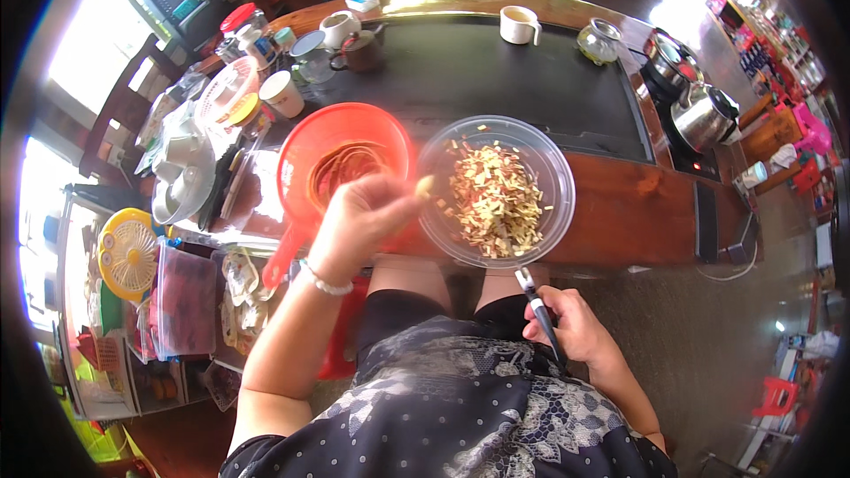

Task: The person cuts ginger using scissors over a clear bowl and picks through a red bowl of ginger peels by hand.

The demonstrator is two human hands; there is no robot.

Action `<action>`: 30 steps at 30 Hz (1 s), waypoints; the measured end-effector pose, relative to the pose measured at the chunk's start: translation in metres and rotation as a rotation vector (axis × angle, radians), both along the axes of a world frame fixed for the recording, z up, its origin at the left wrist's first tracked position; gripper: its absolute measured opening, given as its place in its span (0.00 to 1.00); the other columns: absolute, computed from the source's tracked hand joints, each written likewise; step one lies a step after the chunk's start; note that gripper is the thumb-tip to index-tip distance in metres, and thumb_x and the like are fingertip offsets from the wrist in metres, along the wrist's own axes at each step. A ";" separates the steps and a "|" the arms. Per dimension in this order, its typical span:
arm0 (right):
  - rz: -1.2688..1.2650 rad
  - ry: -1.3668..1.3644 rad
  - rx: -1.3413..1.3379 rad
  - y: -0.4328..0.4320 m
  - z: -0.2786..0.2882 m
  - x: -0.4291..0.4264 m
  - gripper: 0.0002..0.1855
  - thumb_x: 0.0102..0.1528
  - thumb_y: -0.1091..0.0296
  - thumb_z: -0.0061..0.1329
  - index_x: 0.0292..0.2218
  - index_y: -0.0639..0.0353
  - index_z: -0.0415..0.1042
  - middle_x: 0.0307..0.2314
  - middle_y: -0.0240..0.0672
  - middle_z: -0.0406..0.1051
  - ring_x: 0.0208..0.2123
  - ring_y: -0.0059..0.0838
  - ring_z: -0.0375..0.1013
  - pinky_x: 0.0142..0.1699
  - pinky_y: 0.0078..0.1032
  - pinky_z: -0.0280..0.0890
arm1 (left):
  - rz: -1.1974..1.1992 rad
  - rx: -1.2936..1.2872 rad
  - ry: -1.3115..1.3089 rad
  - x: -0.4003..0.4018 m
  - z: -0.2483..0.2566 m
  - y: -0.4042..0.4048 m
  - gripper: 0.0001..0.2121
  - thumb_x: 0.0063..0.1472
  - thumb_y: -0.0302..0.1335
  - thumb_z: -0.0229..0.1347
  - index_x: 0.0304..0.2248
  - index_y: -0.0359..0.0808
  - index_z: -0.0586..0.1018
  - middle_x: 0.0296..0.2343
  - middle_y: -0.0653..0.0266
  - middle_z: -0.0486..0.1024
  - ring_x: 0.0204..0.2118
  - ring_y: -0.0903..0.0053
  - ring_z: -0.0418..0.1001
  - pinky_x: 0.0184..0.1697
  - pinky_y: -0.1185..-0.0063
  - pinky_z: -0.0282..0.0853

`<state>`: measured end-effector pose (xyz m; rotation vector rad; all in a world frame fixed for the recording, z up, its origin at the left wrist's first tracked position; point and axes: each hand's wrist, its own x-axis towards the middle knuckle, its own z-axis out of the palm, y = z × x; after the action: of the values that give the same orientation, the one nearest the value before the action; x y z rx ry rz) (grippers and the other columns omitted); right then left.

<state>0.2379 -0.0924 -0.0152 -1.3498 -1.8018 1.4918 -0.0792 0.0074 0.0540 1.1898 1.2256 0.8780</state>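
Note:
My left hand [364, 216], with a pale beaded bracelet [325, 284] at the wrist, pinches a small pale yellow piece [425, 186] between thumb and fingers. It is over the gap between a red plastic basin with a handle [380, 121] and a clear plastic bowl [564, 196]. Coiled reddish-brown strands [346, 166] lie in the red basin, partly hidden by the hand. Chopped yellow and reddish bits [498, 202] are heaped in the clear bowl. Low by my lap, my right hand [570, 320] grips a dark-handled tool [541, 312] with a metal tip, possibly a peeler.
At the back left stand a paper cup [282, 94], a dark teapot [362, 51] and several jars. A white mug [519, 25] and a glass pot [599, 41] rest farther back. A steel kettle [702, 118] sits at right, near a black phone-like slab [706, 222].

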 end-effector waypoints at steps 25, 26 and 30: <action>-0.122 -0.027 -0.084 0.003 0.010 -0.007 0.17 0.54 0.56 0.60 0.27 0.63 0.72 0.19 0.29 0.72 0.23 0.15 0.69 0.30 0.20 0.65 | -0.164 -0.168 -0.033 0.042 -0.040 -0.011 0.12 0.60 0.29 0.61 0.41 0.33 0.80 0.26 0.73 0.77 0.24 0.90 0.71 0.29 0.89 0.66; -0.123 -0.027 -0.086 0.002 0.008 -0.007 0.17 0.54 0.56 0.60 0.27 0.63 0.72 0.19 0.29 0.72 0.23 0.15 0.69 0.30 0.20 0.65 | -0.126 -0.187 -0.056 0.046 -0.041 -0.014 0.10 0.60 0.28 0.60 0.39 0.34 0.80 0.26 0.73 0.77 0.24 0.90 0.70 0.29 0.88 0.67; -0.147 -0.007 -0.028 -0.003 -0.003 -0.004 0.25 0.49 0.48 0.61 0.34 0.65 0.77 0.17 0.39 0.71 0.18 0.21 0.67 0.26 0.26 0.63 | 0.025 -0.224 -0.204 0.052 -0.046 -0.014 0.05 0.60 0.28 0.60 0.33 0.36 0.79 0.25 0.75 0.76 0.24 0.91 0.69 0.28 0.90 0.65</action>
<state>0.2341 -0.0951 -0.0182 -1.4685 -1.6523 1.4406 -0.0276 -0.0070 0.0079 0.8855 1.1417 0.8344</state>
